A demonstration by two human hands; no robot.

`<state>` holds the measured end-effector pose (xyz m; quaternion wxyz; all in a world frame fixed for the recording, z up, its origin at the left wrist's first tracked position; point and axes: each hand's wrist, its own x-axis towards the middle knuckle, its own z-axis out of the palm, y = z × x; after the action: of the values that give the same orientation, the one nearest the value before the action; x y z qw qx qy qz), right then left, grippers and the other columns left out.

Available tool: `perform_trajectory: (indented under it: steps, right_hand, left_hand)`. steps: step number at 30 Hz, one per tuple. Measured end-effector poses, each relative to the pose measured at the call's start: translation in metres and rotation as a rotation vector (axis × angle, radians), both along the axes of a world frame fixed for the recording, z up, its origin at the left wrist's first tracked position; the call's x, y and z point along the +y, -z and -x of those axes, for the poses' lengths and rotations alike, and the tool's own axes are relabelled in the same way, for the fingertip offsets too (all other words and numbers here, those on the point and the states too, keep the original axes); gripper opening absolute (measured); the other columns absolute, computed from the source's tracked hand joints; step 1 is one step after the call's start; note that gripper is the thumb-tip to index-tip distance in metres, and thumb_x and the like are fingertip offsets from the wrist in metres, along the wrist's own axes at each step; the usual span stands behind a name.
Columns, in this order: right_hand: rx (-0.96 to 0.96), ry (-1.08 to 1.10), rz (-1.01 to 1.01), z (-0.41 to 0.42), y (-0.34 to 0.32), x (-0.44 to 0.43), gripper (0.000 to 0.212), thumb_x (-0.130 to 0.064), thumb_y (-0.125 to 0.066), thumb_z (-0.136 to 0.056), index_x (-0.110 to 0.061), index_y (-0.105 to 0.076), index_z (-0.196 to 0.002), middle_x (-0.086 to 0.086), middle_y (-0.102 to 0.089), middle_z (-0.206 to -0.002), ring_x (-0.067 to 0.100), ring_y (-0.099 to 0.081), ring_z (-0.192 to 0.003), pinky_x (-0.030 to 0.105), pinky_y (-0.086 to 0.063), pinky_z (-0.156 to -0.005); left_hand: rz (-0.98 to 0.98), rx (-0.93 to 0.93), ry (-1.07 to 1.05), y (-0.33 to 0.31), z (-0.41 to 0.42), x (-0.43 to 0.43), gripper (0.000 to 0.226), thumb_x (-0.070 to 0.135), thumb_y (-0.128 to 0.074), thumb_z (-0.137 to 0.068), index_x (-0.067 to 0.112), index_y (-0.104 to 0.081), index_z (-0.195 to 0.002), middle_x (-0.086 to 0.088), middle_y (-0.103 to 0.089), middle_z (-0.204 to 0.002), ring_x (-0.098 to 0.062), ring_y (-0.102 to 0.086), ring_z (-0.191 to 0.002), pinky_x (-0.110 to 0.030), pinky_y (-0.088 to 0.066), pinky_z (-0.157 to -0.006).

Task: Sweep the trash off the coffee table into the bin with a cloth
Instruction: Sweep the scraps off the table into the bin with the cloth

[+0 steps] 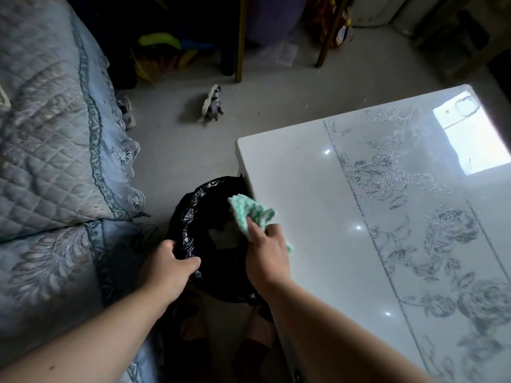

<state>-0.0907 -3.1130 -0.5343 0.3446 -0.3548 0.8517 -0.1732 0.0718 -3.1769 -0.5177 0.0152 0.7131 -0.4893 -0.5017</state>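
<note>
the bin [188, 217], lined with a black bag, stood on the floor tucked against the left edge of the coffee table [304, 244], its mouth lying just below and to the left of that edge. the green-and-white cloth [250, 214] hung over the table's edge, partly above the bin's opening, so any sweep had to run leftward off the table and down. the right hand [265, 255] was nearer the table, closed around the cloth with the forefinger stretched along it and the forearm angled in from the lower right. the left hand [168, 268] was curled shut on the bin's near rim, thumb inside, steadying it. something pale lay inside the bin; i could see no loose trash on the tabletop.
</note>
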Motion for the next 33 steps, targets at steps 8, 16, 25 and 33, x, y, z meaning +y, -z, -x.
perform_trajectory:
  steps: [8, 16, 25, 33]
  right_hand:
    - [-0.004, 0.125, 0.181, -0.008, -0.021, 0.008, 0.054, -0.018, -0.042, -0.086, -0.04, -0.041, -0.135, -0.005, -0.037, -0.104, 0.019, -0.048, -0.103, 0.014, -0.03, -0.085]
    - [0.149, 0.437, -0.039, 0.044, -0.02, 0.075, 0.056, -0.006, -0.042, -0.083, -0.038, -0.051, -0.128, 0.004, -0.041, -0.095, 0.025, -0.049, -0.089, 0.025, -0.036, -0.08]
    - [-0.06, 0.311, 0.0, -0.008, -0.013, 0.014, 0.054, -0.022, -0.039, -0.077, -0.042, -0.045, -0.127, 0.002, -0.042, -0.101, 0.03, -0.053, -0.093, 0.032, -0.045, -0.093]
    - [-0.161, 0.19, 0.061, -0.028, -0.014, -0.008, 0.027, -0.017, -0.044, -0.083, -0.028, -0.061, -0.101, 0.004, -0.049, -0.097, 0.023, -0.055, -0.081, 0.026, -0.046, -0.071]
  left_hand:
    - [-0.001, -0.004, 0.018, 0.004, -0.007, 0.002, 0.026, 0.03, -0.073, -0.062, 0.022, -0.056, -0.08, -0.006, -0.07, -0.08, -0.03, -0.066, -0.075, -0.042, -0.056, -0.072]
    - [-0.019, -0.013, 0.043, 0.004, -0.009, 0.006, 0.027, 0.031, -0.069, -0.062, 0.017, -0.055, -0.08, -0.01, -0.068, -0.08, -0.035, -0.067, -0.076, -0.049, -0.059, -0.075]
    - [0.001, -0.009, 0.092, 0.004, -0.019, 0.0, 0.023, 0.027, -0.07, -0.064, 0.017, -0.055, -0.078, -0.011, -0.069, -0.079, -0.035, -0.067, -0.076, -0.05, -0.058, -0.075]
    - [0.022, -0.033, 0.085, 0.006, -0.035, -0.005, 0.02, 0.022, -0.074, -0.07, 0.019, -0.055, -0.077, -0.007, -0.067, -0.074, -0.032, -0.064, -0.07, -0.036, -0.051, -0.065]
